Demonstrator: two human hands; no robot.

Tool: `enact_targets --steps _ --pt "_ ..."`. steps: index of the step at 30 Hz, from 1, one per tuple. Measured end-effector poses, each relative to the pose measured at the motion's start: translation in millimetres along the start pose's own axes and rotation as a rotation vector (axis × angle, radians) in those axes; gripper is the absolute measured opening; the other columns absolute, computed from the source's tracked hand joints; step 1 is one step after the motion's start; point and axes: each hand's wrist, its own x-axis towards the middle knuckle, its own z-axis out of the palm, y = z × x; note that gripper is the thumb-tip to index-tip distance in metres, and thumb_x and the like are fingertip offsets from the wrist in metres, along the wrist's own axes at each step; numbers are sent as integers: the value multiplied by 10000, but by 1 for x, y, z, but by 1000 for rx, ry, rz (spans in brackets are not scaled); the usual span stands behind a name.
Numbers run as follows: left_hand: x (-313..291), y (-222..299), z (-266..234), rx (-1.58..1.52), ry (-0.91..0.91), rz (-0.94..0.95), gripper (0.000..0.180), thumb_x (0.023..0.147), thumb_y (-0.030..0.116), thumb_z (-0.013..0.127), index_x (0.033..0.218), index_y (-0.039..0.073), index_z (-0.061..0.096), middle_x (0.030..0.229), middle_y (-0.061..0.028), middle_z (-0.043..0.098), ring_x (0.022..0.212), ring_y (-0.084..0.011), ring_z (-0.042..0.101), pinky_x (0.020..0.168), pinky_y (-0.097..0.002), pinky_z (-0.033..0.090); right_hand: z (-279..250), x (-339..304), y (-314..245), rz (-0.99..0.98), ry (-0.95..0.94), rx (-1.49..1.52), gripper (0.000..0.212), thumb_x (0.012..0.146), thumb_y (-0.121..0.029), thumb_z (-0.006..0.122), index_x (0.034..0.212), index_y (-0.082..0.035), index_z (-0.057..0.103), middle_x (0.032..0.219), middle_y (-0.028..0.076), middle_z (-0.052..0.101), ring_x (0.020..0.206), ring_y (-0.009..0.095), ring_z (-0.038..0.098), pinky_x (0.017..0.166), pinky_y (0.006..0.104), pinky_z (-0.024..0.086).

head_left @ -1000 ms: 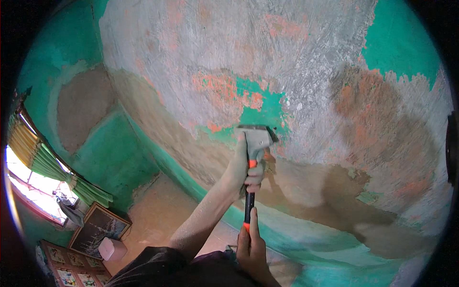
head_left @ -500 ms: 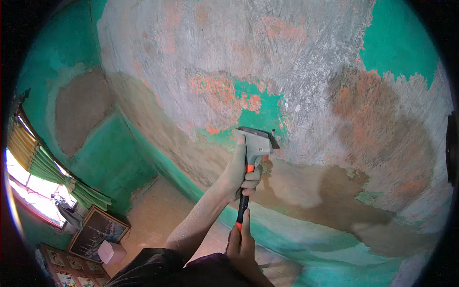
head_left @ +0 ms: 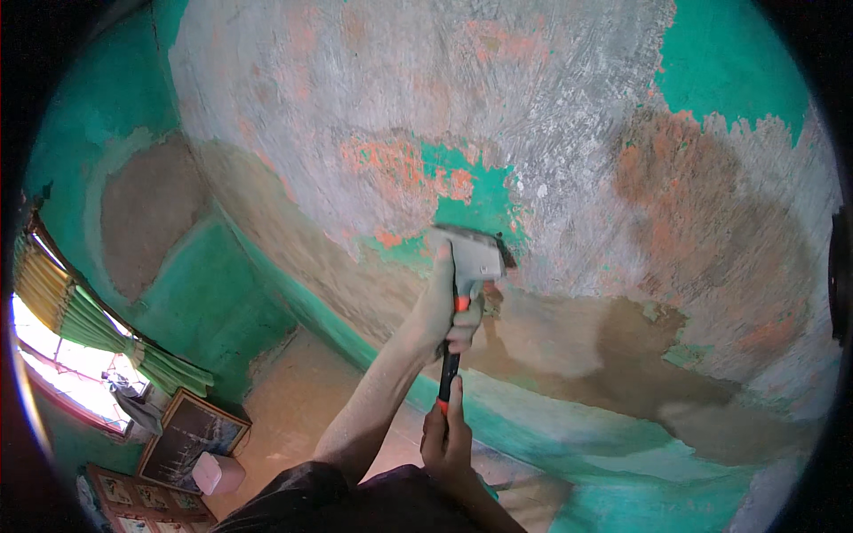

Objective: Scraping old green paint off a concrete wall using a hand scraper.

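Note:
Both my hands hold one long scraper [head_left: 477, 256], which has a wide grey head, a dark blade and a black-and-orange handle. My left hand [head_left: 437, 311] wraps around the handle just below the head, its thumb laid along the head's side. Lower down, my right hand [head_left: 449, 442] closes around the handle's orange-ringed end, index finger stretched along it. The blade lies at the lower edge of a green paint patch [head_left: 484, 206] on the wall [head_left: 382, 80]. Grey, scraped plaster with orange traces surrounds that patch. Whether the blade's whole edge touches the wall cannot be seen.
More green paint [head_left: 733, 67] covers the wall's upper right. To the left, a window with a yellow-green curtain [head_left: 111, 320] stands above a leaning dark framed picture [head_left: 191, 440] and a pink container [head_left: 218, 473]. A tan floor [head_left: 302, 404] runs below the wall.
The view has shifted slightly, so the wall appears a little further left and up. The scraper has slid slightly upward against the green patch. Both hands keep their grip.

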Motion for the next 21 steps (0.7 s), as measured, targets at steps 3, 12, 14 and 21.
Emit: enact_targets --steps 3,12,14,21 --pt "1 -1 6 -11 21 -37 722 839 820 178 855 171 494 490 80 248 360 -49 202 340 -224 190 -7 -7 -1 75 0 11 567 953 -30 464 1464 41 228 647 96 502 544 162 498 529 295 429" --pt "-4 -2 17 -267 -240 59 677 850 806 206 841 178 457 504 84 248 366 -43 182 339 -216 171 -44 -3 -57 153 -90 -77 577 981 -71 368 1490 38 120 600 -17 379 491 64 366 443 235 323" --pt "-11 -8 30 -332 -255 -55 659 870 785 206 849 173 450 512 87 241 368 -38 183 340 -209 162 -53 -13 -65 196 -77 -40 577 975 -71 365 1489 39 129 620 -13 379 500 66 360 448 235 326" --pt "-10 -1 35 -518 -391 65 672 872 779 219 851 151 459 515 92 230 368 -35 196 321 -204 183 -73 3 -125 223 -156 -298 575 970 -87 370 1492 24 153 663 12 442 564 87 416 521 245 370"
